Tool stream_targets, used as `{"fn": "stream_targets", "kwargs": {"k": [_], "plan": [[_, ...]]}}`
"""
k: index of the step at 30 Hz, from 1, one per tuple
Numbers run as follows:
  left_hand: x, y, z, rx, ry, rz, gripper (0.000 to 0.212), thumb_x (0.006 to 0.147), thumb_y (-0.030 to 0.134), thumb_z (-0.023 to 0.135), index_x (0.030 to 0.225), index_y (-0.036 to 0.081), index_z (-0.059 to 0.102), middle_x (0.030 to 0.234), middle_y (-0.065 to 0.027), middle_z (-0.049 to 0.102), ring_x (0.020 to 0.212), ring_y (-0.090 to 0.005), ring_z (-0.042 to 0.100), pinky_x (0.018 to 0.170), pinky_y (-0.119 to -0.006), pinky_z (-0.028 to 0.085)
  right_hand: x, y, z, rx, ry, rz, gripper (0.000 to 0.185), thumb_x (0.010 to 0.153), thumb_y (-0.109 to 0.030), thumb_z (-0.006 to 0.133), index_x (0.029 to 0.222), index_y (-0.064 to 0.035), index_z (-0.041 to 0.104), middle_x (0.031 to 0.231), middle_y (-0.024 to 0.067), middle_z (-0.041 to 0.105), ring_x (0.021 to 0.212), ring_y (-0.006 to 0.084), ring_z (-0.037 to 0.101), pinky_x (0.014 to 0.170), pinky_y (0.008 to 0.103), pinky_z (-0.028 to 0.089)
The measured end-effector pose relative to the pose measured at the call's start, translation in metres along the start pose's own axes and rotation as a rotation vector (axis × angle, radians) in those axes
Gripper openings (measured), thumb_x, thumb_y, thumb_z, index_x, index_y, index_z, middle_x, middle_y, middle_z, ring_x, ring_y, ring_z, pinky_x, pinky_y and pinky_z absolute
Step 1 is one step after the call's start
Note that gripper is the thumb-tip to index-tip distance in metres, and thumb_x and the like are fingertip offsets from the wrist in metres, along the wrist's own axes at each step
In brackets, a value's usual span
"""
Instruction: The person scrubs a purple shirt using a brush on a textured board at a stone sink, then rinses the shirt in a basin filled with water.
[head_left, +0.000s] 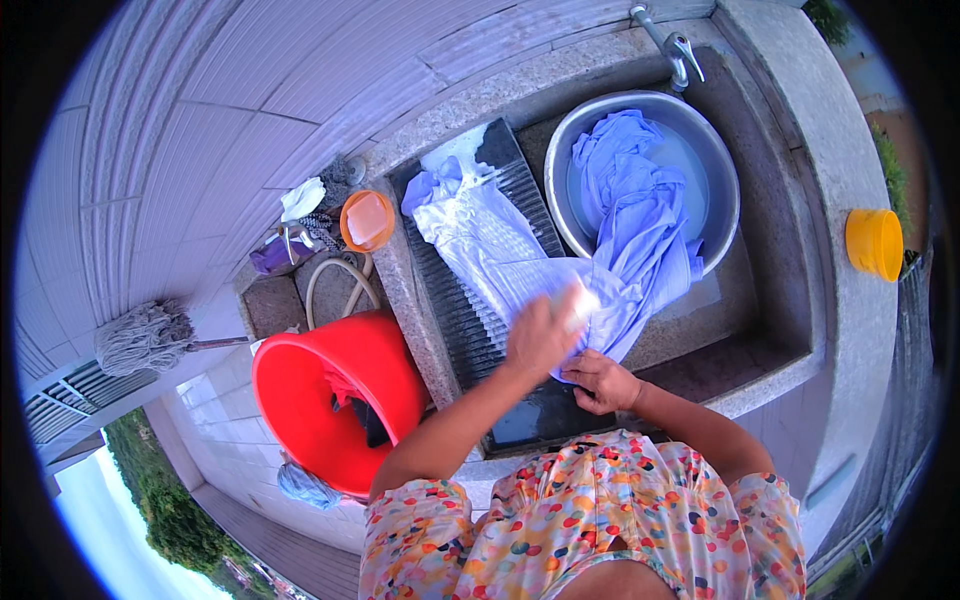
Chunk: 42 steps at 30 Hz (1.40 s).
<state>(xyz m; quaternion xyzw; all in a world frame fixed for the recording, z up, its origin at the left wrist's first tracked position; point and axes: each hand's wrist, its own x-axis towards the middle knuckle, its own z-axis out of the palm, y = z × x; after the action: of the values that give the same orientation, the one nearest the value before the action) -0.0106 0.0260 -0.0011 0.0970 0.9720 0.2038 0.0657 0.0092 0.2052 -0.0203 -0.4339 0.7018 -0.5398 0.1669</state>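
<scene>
A light blue garment (517, 262) lies soapy across a dark ribbed washboard (442, 300); its other end hangs into a metal basin (559, 180). My left hand (538, 334) is closed around a whitish block (576, 306), motion-blurred, perhaps a soap bar, against the cloth. Close by at the near edge of the cloth, my right hand (602, 381) pinches the garment between thumb and fingers. Cloudy water (694, 169) shows in the basin beside the bunched cloth. White foam (461, 150) covers part of the board's far end.
The basin stands in a stone sink (772, 300) under a metal tap (679, 56). A yellow tub (874, 244) is on the right ledge. Leftward are an orange bowl (367, 221) holding a pinkish block, a red bucket (315, 405) with clothes inside, a hose (315, 281) and a mop (146, 339).
</scene>
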Motion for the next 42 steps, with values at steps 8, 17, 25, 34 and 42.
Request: {"fn": "stream_targets", "kwargs": {"k": [8,17,25,34,42], "plan": [[0.106,-0.092,-0.022,0.319,0.239,-0.456,0.056,0.082,0.036,0.056,0.132,0.017,0.038,0.081,-0.0188,0.051,0.072,-0.0337,0.055,0.062,-0.044,0.045,0.001,-0.002,0.000,0.017,-0.010,0.022,0.029,0.063,-0.002,0.059,0.091,0.0034,0.061,0.097,0.0150,0.059,0.084,0.0298,0.056,0.078,0.0362,0.046],[0.102,-0.082,-0.034,0.047,0.198,-0.367,0.062,0.083,0.032,0.058,0.136,0.015,0.032,0.088,-0.0210,0.053,0.075,-0.0365,0.055,0.064,-0.045,0.044,0.004,-0.003,-0.003,-0.022,0.007,-0.003,0.028,0.062,-0.002,0.059,0.090,0.0028,0.062,0.096,0.0127,0.059,0.082,0.0287,0.056,0.075,0.0350,0.047],[0.011,-0.041,0.002,0.241,-0.027,-0.204,0.061,0.077,0.039,0.061,0.132,0.021,0.040,0.084,-0.0135,0.049,0.072,-0.0293,0.054,0.058,-0.042,0.046,-0.001,0.000,0.003,-0.032,0.015,0.015,0.028,0.063,-0.001,0.060,0.091,0.0019,0.062,0.095,0.0116,0.059,0.080,0.0273,0.056,0.072,0.0350,0.046],[0.117,-0.130,-0.068,0.046,0.110,-0.680,0.064,0.080,0.027,0.056,0.137,0.017,0.029,0.102,-0.0283,0.055,0.092,-0.0421,0.057,0.077,-0.047,0.047,0.013,-0.011,0.008,0.026,0.129,0.220,0.012,0.068,0.000,0.062,0.079,-0.0008,0.059,0.087,0.0113,0.060,0.075,0.0252,0.057,0.068,0.0330,0.047],[-0.002,0.003,-0.043,-0.280,0.229,-0.195,0.065,0.078,0.027,0.061,0.136,0.014,0.033,0.089,-0.0181,0.052,0.074,-0.0351,0.055,0.066,-0.043,0.046,-0.005,-0.018,0.004,0.691,0.575,0.883,0.004,0.074,-0.001,0.062,0.074,-0.0011,0.057,0.077,0.0045,0.057,0.067,0.0097,0.051,0.060,0.0234,0.042]]}}
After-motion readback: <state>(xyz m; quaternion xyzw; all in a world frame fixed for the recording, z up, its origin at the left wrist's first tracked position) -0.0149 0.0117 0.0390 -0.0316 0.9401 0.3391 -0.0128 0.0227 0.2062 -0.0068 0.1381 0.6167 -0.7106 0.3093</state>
